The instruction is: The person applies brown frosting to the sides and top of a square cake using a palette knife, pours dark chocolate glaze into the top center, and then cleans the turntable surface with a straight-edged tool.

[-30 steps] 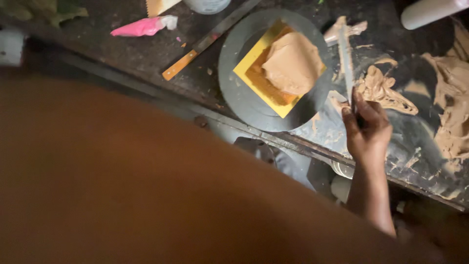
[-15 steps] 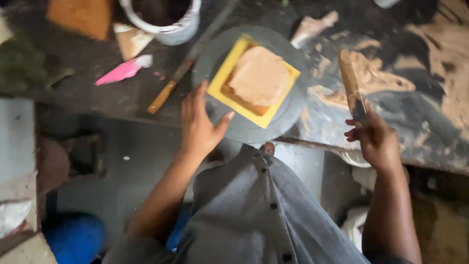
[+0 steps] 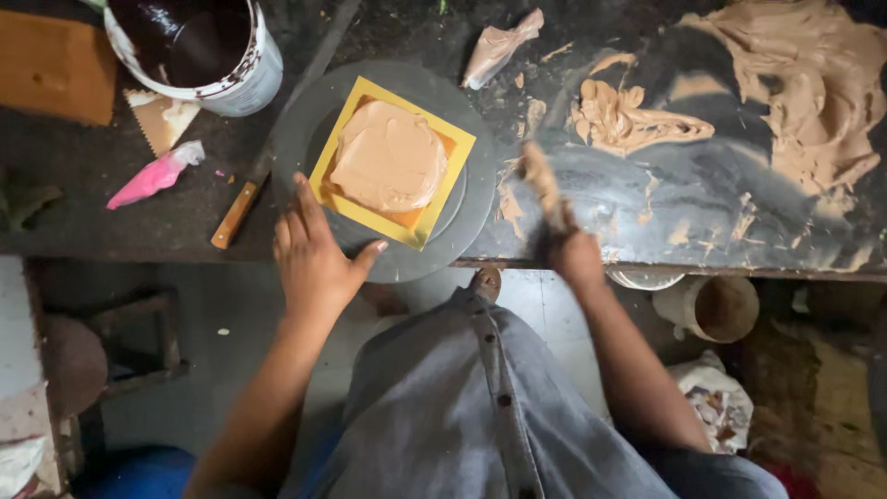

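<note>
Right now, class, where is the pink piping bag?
In the head view, the pink piping bag lies at the left, between the white bucket and the wooden-handled knife.

A single head-worn camera looks steeply down, from close above, onto the near edge of a dark worktop [image 3: 111, 194], the floor below it, and the wearer's own lap.

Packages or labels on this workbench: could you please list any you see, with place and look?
Bucket: far left corner, round, white, dark contents, faint marks on its side.
Piping bag: left of the turntable, pink, crumpled.
Square board: under the cake, yellow.
No signs or screens.
</note>
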